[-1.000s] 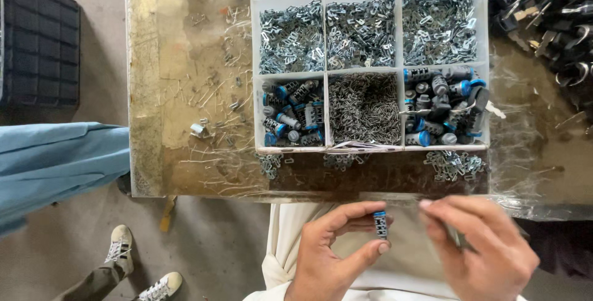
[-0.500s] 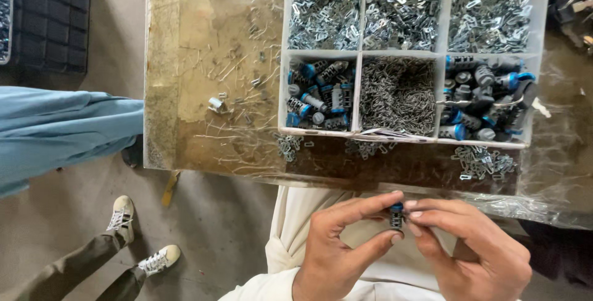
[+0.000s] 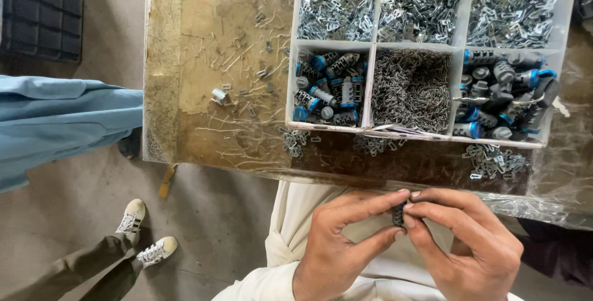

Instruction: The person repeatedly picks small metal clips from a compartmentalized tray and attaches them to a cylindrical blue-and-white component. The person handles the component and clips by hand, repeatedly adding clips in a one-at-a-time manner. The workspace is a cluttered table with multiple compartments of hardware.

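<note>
Hands meet low in the view, below the near edge of the surface [image 3: 185,91]: the left hand [image 3: 343,245] and the right hand [image 3: 466,242] are both curled, fingertips pinched together from either side on one small dark cylinder [image 3: 398,214], which sits between them over the person's pale lap and clear of the surface. Most of that part is hidden by the fingers, so its shape is hard to make out; it seems to be a short ribbed barrel. Up on the surface rests one white divided tray [image 3: 370,84] with six compartments showing, in two rows of three. The three far compartments hold heaps of bright metal clips [image 3: 420,4], too many to count. The near left compartment holds blue-capped cylinders [image 3: 324,91], roughly a dozen; the near middle one holds a dense pile of thin wire springs [image 3: 411,88]; the near right one holds more dark and blue-capped cylinders [image 3: 500,94]. Two loose clusters of clips lie just outside the tray's near wall, and one small metal piece [image 3: 219,96] lies alone to the left. On the floor at left stand another person's two white shoes [image 3: 145,236], beside a blue sleeve [image 3: 62,122].
</note>
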